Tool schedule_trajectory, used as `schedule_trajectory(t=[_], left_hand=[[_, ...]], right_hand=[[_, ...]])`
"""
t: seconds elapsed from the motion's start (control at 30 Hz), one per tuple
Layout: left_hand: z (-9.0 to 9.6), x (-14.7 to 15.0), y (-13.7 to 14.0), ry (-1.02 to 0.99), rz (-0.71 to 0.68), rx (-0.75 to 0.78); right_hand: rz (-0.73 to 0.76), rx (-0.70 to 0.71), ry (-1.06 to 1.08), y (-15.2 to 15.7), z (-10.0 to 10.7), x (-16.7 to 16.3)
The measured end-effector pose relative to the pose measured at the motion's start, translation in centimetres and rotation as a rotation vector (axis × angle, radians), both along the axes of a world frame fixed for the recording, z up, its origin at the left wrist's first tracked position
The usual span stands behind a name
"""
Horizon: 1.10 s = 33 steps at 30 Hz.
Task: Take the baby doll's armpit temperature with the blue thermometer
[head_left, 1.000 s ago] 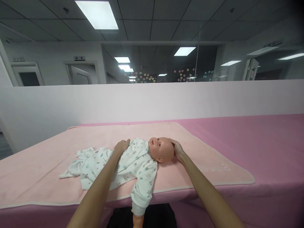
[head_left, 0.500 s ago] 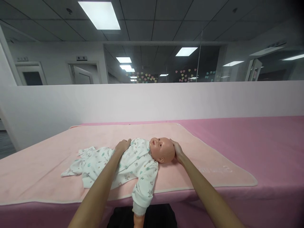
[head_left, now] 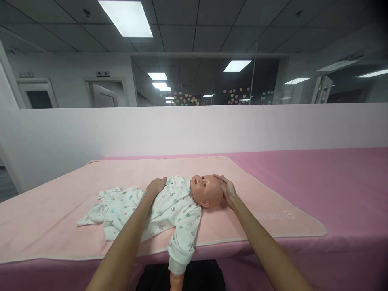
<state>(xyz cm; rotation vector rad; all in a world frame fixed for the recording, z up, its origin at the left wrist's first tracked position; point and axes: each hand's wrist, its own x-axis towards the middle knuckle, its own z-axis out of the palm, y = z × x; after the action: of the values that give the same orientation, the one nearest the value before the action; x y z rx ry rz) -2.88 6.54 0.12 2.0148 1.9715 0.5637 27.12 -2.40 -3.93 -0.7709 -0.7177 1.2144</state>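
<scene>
Nearest: black cloth (head_left: 203,277) below tabletop (head_left: 318,182) edge. Doll (head_left: 178,202) on back on peach mat (head_left: 136,169), one sleeved arm hanging over edge. Left hand (head_left: 155,187) on doll's torso, fingers partly hidden, cannot tell whether grip clasps. Right hand (head_left: 227,188) against crown of doll's head, grip loose, fingers extended. Behind, white wall (head_left: 194,129); farther, window (head_left: 209,83) with heart shapes.

Worn on the head, the one camera looks from above the near edge of the pink-covered surface (head_left: 327,186), facing the white half-wall (head_left: 194,127) at 12 o'clock, the baby doll (head_left: 178,208) close at 7 o'clock.
</scene>
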Motion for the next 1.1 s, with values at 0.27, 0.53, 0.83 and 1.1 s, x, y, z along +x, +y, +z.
schedule_trajectory(t=[0.27, 0.53, 0.83, 1.1], left_hand=[[0.2, 0.1, -1.0, -0.122, -0.03, 0.081], [1.5, 1.0, -4.1, -0.442, -0.144, 0.355], [1.9, 4.6, -7.5, -0.451, -0.69, 0.092], [0.4, 3.2, -3.8, -1.025, -0.342, -0.02]], right_hand=[[0.151, -0.036, -0.165, -1.8, 0.5, -1.5], [0.121, -0.111, -0.098, -2.4, 1.5, -2.0], [-0.235, 0.074, -0.28, -1.2, 0.4, -1.4], [-0.631, 0.451, -0.966, -2.8, 4.0, -4.0]])
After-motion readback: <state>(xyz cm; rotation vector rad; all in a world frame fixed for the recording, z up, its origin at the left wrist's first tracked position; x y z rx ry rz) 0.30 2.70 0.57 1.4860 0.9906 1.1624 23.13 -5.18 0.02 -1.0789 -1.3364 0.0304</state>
